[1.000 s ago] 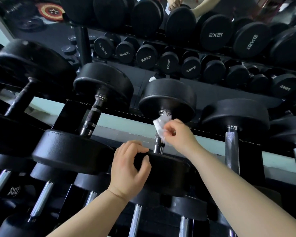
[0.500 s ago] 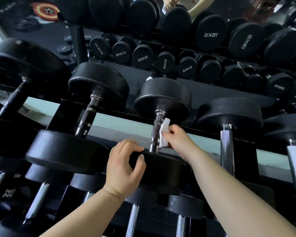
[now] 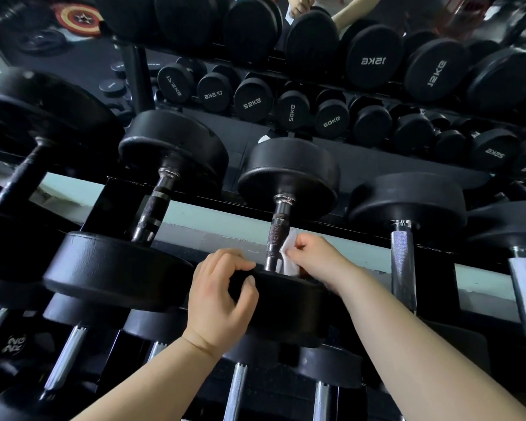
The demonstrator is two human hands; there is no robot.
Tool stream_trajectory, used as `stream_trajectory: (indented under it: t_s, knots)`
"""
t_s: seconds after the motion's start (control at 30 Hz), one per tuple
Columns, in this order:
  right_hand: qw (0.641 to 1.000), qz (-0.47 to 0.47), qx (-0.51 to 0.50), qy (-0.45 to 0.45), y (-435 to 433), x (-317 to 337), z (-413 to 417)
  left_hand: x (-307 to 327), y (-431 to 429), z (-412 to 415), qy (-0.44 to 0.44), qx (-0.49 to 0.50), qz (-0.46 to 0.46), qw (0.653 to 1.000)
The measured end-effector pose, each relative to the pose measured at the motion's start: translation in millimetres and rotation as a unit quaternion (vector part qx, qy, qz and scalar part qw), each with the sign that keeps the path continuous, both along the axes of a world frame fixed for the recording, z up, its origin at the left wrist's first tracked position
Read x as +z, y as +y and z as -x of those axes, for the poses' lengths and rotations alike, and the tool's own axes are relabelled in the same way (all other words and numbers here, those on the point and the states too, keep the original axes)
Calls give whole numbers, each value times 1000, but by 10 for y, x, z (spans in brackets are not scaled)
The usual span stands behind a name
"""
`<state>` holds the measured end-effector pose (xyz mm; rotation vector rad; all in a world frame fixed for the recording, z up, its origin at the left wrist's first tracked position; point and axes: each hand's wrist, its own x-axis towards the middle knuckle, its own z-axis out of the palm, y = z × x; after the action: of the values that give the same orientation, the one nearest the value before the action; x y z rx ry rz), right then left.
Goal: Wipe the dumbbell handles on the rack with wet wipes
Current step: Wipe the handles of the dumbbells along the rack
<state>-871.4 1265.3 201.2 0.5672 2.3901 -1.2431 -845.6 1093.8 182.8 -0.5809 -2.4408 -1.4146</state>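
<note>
A black dumbbell lies on the rack in the middle of the head view, its knurled metal handle (image 3: 277,235) running from the far head (image 3: 289,174) down to the near head (image 3: 289,305). My right hand (image 3: 313,259) pinches a white wet wipe (image 3: 289,259) against the lower right side of that handle. My left hand (image 3: 222,299) grips the top left rim of the near head, fingers curled over its edge and thumb on its face.
More black dumbbells sit on the same rack rail (image 3: 97,205): one to the left (image 3: 152,208) and one to the right with a chrome handle (image 3: 403,262). A lower row shows chrome handles (image 3: 237,390). A mirror behind reflects further dumbbells (image 3: 374,60).
My right hand has slid the wipe down the handle, from just under the far head to the lower end by the near head. My left hand has kept its hold.
</note>
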Motion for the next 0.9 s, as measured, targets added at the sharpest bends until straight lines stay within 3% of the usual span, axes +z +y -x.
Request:
stream_trajectory:
  t_s: [0.07, 0.23, 0.43, 0.6, 0.77, 0.9]
  knots:
    - [1000, -5, 3, 7, 5, 10, 6, 1, -1, 3, 2, 0, -2, 1000]
    - [985, 6, -122, 124, -52, 70, 180, -2, 2, 3, 1, -5, -4, 1000]
    - [1000, -6, -10, 13, -26, 75, -83, 0, 3, 6, 5, -3, -3, 1000]
    - [962, -71, -106, 240, -27, 112, -8, 4, -3, 2, 5, -4, -4, 1000]
    - [936, -215, 75, 268, -70, 62, 93, 28, -4, -8, -6, -3, -8, 1000]
    - [910, -238, 206, 270, -54, 37, 26, 34, -16, -11, -4, -5, -10, 1000]
